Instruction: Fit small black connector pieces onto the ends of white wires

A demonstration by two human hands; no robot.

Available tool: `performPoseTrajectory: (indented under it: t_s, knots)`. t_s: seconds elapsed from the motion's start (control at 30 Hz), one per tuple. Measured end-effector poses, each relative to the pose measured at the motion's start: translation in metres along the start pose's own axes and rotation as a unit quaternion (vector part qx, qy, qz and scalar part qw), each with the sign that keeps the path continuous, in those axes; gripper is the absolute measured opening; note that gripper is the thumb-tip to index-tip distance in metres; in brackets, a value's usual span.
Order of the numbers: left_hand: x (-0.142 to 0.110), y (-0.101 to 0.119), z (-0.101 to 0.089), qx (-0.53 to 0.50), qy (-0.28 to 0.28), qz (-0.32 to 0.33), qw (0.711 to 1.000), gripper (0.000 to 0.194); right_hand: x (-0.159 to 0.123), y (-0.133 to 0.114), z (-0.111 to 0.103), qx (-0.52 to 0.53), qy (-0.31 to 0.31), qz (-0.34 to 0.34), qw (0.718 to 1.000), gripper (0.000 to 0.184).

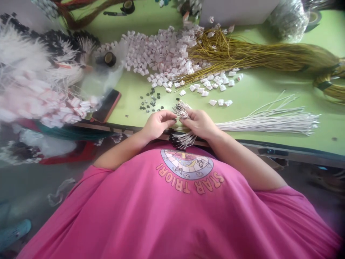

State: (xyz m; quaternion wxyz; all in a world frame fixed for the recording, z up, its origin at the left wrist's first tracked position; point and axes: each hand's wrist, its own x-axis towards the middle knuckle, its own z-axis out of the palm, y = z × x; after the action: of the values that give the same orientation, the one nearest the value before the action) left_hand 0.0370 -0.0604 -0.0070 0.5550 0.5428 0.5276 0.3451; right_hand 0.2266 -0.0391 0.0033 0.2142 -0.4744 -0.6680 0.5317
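Observation:
My right hand (199, 124) is closed around a bundle of white wires (272, 122). Their long ends lie to the right along the table's front edge, and the near tips (182, 109) fan out past my fingers. My left hand (159, 124) meets those tips from the left, thumb and forefinger pinching a small black piece (174, 120), mostly hidden. Below the hands, at the table edge, hang white wire ends with black connectors (175, 139). Several loose black connectors (152, 100) are scattered just beyond my left hand.
A heap of white connectors (159, 54) covers the table beyond my hands, beside a long bundle of yellow wires (258, 54). At left are a dark flat phone-like object (107, 106), a tape roll (110, 58) and piled white-connector wires (35, 93). A white box (237, 10) stands behind.

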Motion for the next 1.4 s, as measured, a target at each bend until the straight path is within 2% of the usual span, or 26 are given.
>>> performPoseTrajectory:
  t_s: [0.17,0.4,0.63,0.8,0.93,1.0,1.1,1.17,1.2,1.27,1.33,1.37,1.4]
  knots:
    - [0.0,0.0,0.002,-0.017,0.013,-0.006,1.0,0.018,0.001,0.0,0.002,-0.001,-0.008,0.002,1.0,0.022]
    - [-0.001,-0.003,0.0,0.023,0.022,0.014,0.999,0.019,0.001,-0.002,0.002,-0.041,-0.013,0.011,0.999,0.024]
    - [-0.001,-0.003,0.001,0.037,-0.005,0.017,0.999,0.018,0.002,-0.001,0.002,-0.067,-0.023,-0.01,0.997,0.023]
    - [-0.001,-0.003,0.01,0.079,0.019,0.048,0.996,0.013,0.001,0.002,0.003,-0.073,-0.005,-0.005,0.997,0.019]
    - [-0.006,0.002,0.008,0.168,0.017,0.082,0.982,0.01,0.0,0.003,0.004,-0.062,0.006,0.0,0.998,0.019]
    - [-0.013,0.005,0.003,0.225,-0.013,0.11,0.968,0.01,0.0,0.004,0.004,-0.04,0.023,0.005,0.999,0.022]
    - [-0.025,0.01,-0.006,0.285,-0.144,0.176,0.931,0.013,-0.001,0.005,0.002,0.01,0.041,0.001,0.999,0.021]
    - [-0.03,0.013,-0.014,0.308,-0.21,0.201,0.906,0.016,-0.001,0.005,0.0,0.027,0.022,-0.001,0.999,0.021]
    - [-0.029,0.013,-0.02,0.315,-0.212,0.201,0.903,0.017,-0.001,0.005,0.0,0.032,0.01,0.003,0.999,0.022]
    - [-0.02,0.014,-0.035,0.326,-0.147,0.185,0.915,0.02,-0.001,0.005,0.0,0.039,-0.011,0.015,0.999,0.023]
    - [0.001,0.014,-0.054,0.336,-0.017,0.159,0.928,0.021,-0.001,0.004,0.001,0.053,-0.021,0.026,0.998,0.02]
    - [0.014,0.013,-0.064,0.351,0.049,0.14,0.925,0.02,-0.001,0.004,0.001,0.063,-0.024,0.031,0.997,0.017]
    - [0.029,0.012,-0.073,0.367,0.091,0.118,0.918,0.02,0.0,0.003,0.002,0.07,-0.024,0.036,0.997,0.013]
